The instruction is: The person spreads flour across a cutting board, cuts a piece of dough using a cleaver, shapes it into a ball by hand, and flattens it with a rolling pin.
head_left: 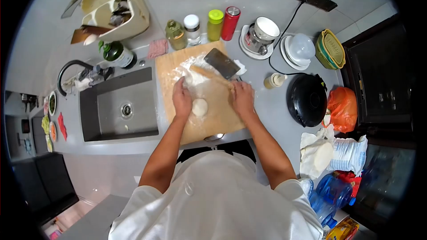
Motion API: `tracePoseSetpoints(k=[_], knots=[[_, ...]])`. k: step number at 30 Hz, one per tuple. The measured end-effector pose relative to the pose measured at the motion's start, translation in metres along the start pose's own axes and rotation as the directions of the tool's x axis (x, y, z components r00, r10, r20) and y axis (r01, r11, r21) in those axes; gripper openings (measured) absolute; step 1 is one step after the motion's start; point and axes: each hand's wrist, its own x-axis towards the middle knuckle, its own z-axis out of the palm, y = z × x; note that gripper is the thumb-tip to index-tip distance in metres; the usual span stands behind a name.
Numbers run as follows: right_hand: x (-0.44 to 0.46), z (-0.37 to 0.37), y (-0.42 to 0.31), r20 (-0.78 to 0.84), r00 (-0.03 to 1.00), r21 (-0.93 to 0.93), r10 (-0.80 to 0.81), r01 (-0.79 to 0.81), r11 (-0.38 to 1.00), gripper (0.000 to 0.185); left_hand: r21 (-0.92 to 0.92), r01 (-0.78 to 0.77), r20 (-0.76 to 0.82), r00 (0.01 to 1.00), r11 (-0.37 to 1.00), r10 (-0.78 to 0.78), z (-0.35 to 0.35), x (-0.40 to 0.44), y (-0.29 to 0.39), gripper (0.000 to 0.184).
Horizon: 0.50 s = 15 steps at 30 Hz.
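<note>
A wooden board dusted with white flour lies on the counter in front of me. A round ball of dough rests on it, between my two hands. My left hand is on the board beside the dough, fingers stretched out and holding nothing. A wooden rolling pin lies slanted across the flour. Its right end meets the fingers of my right hand, which are closed on it. Beyond the pin, a dark flat cleaver blade lies near the board's back right corner.
At left is a sink with a black faucet. Bottles, including a red one, line the wall. To the right are stacked bowls, a black round appliance, an orange bag and an open flour bag.
</note>
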Motion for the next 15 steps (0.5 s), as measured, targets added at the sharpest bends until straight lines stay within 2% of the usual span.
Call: tracePoseSetpoints(k=[1, 4, 7, 10, 15], knots=[[-0.015, 0.008, -0.011, 0.021, 0.999, -0.001, -0.036, 0.036, 0.999, 0.037, 0.010, 0.026, -0.041, 0.999, 1.000, -0.025, -0.017, -0.006, -0.007, 0.045], [-0.052, 0.029, -0.041, 0.108, 0.986, 0.043, -0.125, 0.121, 0.992, 0.037, 0.198, -0.051, -0.089, 0.994, 0.979, 0.070, -0.050, -0.022, -0.026, 0.043], [-0.077, 0.036, -0.063, 0.129, 0.983, 0.107, -0.133, 0.119, 0.987, 0.042, 0.301, -0.086, 0.103, 0.993, 0.950, 0.058, -0.059, -0.038, -0.040, 0.047], [-0.086, 0.040, -0.062, 0.139, 0.983, 0.039, -0.117, 0.113, 0.993, 0.041, 0.357, -0.144, 0.225, 0.972, 0.923, 0.065, -0.054, -0.052, -0.049, 0.051], [-0.044, 0.042, -0.055, 0.203, 0.971, -0.159, -0.123, 0.156, 0.975, 0.053, 0.550, -0.245, 0.230, 0.963, 0.798, 0.137, -0.034, -0.035, -0.066, 0.063]])
